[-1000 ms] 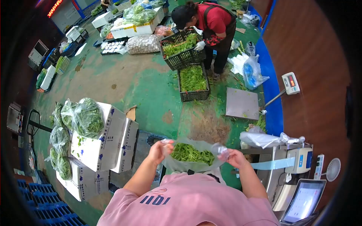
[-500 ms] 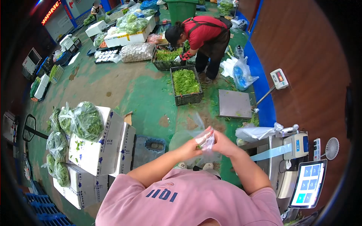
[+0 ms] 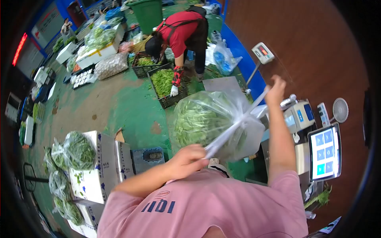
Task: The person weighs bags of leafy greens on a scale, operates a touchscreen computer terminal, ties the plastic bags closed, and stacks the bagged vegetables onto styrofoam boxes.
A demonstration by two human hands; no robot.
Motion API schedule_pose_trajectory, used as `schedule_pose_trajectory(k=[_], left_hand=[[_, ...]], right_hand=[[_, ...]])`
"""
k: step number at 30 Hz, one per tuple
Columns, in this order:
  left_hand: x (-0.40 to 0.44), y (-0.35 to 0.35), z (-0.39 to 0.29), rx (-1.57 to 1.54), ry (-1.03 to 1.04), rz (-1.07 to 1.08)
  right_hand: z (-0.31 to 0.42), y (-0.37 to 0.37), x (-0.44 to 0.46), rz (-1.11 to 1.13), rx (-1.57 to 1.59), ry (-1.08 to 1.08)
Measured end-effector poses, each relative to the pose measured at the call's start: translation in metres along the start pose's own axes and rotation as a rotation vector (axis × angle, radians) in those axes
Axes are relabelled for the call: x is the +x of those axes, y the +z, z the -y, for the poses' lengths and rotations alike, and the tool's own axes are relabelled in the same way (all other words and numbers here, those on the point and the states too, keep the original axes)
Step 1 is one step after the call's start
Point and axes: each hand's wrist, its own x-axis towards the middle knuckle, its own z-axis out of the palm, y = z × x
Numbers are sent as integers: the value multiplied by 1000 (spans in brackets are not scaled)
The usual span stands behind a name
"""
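In front of my chest hangs a large clear plastic bag (image 3: 198, 121) bulging with green leafy vegetables. Its neck is gathered into a crossing or knot, and two twisted plastic ends stretch apart from there. My left hand (image 3: 186, 162) is closed round the lower end, close to my shirt. Raised to the upper right, my right hand (image 3: 275, 92) grips the other end, pulled taut. Behind the bag, a flat metal scale platform (image 3: 220, 84) is partly hidden.
Bagged greens (image 3: 79, 152) rest on white foam boxes (image 3: 89, 184) at left. A person in red (image 3: 180, 29) bends over a black crate (image 3: 168, 102) of greens. A scale display (image 3: 263, 52), a touchscreen (image 3: 324, 152) and a label printer (image 3: 303, 115) stand at right.
The bag of greens has come up into view before me. My hands, formerly together, have spread apart with the plastic ends. The view has turned, and the bending person's gloved hand moved to the nearer crate.
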Motion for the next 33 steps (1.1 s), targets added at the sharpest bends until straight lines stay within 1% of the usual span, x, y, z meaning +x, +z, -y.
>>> schedule_pose_trajectory(k=[1, 2, 3, 4, 5, 6, 7, 8, 9, 10, 11, 12, 13, 14, 15, 16, 18, 19, 20, 21, 23, 24, 26, 27, 28, 29, 30, 31, 32, 33], left_hand=[[-21, 8, 14, 16, -78, 2], [-29, 10, 28, 40, -150, -4], [-25, 10, 45, 58, -97, -100], [-29, 15, 61, 68, -65, -206], [-35, 18, 67, 87, -41, -324], [-28, 9, 59, 188, -70, -371], [-27, 10, 74, 39, -93, -363], [-25, 12, 97, -92, -106, -385], [-19, 11, 112, -431, -334, -368], [-7, 23, 130, -831, -477, -586], [1, 26, 146, -926, -530, -577], [3, 33, 175, -922, -133, -337], [9, 25, 147, -847, -217, -320], [17, 28, 149, -848, -347, -297], [20, 29, 149, -781, -293, -302], [18, 32, 150, -718, -241, -287], [15, 53, 175, -472, -110, -237], [12, 56, 173, -353, -46, -208], [5, 59, 169, -477, -110, -192], [1, 62, 166, -436, -136, -192], [-2, 42, 139, -342, -182, -177], [-5, 27, 123, -101, -246, -159], [-8, 8, 96, 372, -336, -110], [-13, 14, 95, 378, -214, -299], [-17, 22, 93, 359, -80, -478], [-22, 23, 84, 181, -189, -389], [-26, 21, 75, 4, -290, -269], [-29, 18, 65, 16, -166, -218], [-32, 15, 55, 22, -47, -169], [-33, 15, 50, 27, 26, -124]], right_hand=[[-38, 29, -33, 153, -89, 92], [-47, 44, -65, 365, -187, 266], [-45, 40, -87, 404, -139, 359], [-57, 40, -102, 333, -116, 312], [-84, 35, -105, 363, -44, 239], [-99, 32, -105, 390, 42, 161], [-75, 8, -101, 335, 1, 18], [-69, -3, -107, 520, 170, 26], [-16, -33, -106, 847, 465, 193], [5, -33, -122, 1138, 806, 158], [30, -35, -139, 1301, 1067, 335], [50, -35, -151, 1284, 1064, 602], [60, -30, -155, 1358, 1338, 762], [84, -40, -143, 1411, 1467, 914], [88, -38, -142, 1451, 1512, 955], [94, -35, -150, 1496, 1467, 956], [99, -27, -157, 1554, 1399, 946], [98, -25, -162, 1593, 1361, 950], [100, -24, -169, 1639, 1312, 961], [99, -23, -174, 1632, 1316, 872], [99, -18, -180, 1597, 1338, 686], [114, -26, -179, 1536, 1325, 699], [113, -19, -170, 1506, 1332, 518], [109, -14, -167, 1483, 1328, 434], [108, -1, -165, 1282, 1379, 482], [96, 14, -157, 1238, 1421, 726], [86, 27, -160, 1219, 1338, 902], [50, 66, -183, 1199, 1346, 1063], [10, 105, -214, 1103, 1245, 1212], [-24, 127, -241, 1085, 1007, 1342]])
